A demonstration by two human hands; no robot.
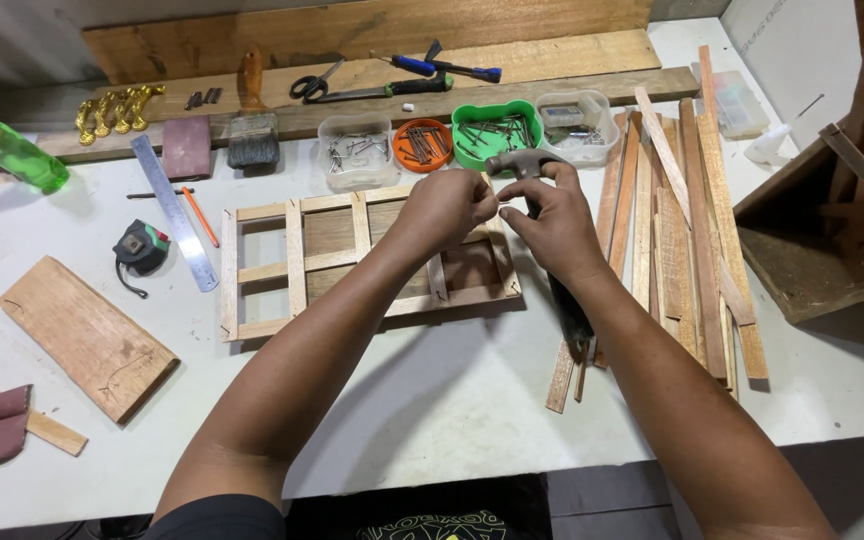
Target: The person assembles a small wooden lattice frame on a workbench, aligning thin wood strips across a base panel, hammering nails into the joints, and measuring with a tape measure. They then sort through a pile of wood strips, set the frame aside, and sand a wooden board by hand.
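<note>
While my left hand [449, 205] and right hand [552, 222] pinch fingertips together, seemingly on a small nail I can barely see, a hammer [532, 168] lies beneath my right hand, over the wooden lattice frame [297, 262], near slats [677, 240].

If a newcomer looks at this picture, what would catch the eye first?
Both hands, left hand and right hand, meet at the centre over a wooden slat frame, pinching something small, with a hammer under the right hand. Behind them stand tubs of nails, and loose slats lie at right.
</note>
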